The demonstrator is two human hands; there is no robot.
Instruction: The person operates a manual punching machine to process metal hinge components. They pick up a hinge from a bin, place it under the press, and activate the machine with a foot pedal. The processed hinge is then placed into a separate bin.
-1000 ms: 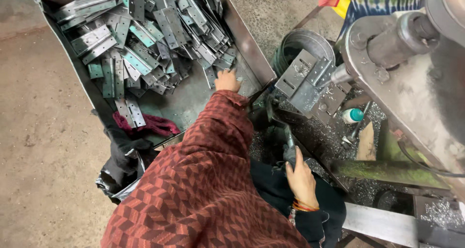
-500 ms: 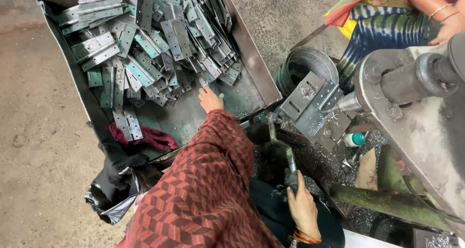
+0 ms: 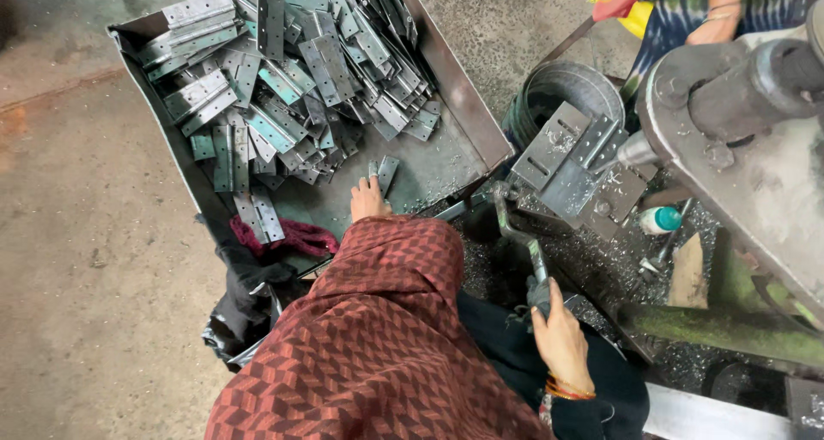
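Rectangular steel tray (image 3: 463, 105) on the floor, heaped with flat grey perforated hinge plates (image 3: 283, 88), too many to count; left hand (image 3: 367, 201) in it, grip pinching one hinge plate (image 3: 386, 172); right hand (image 3: 562, 341) wrapped round the machine's lever handle (image 3: 534, 260)

Grey-silver metal plates (image 3: 292, 88) with teal glints, dark grey tray (image 3: 468, 118), red-and-maroon chevron-patterned sleeve (image 3: 378, 345), crimson rag (image 3: 292, 234), black cloth (image 3: 245, 307), white bottle with teal cap (image 3: 659, 220)
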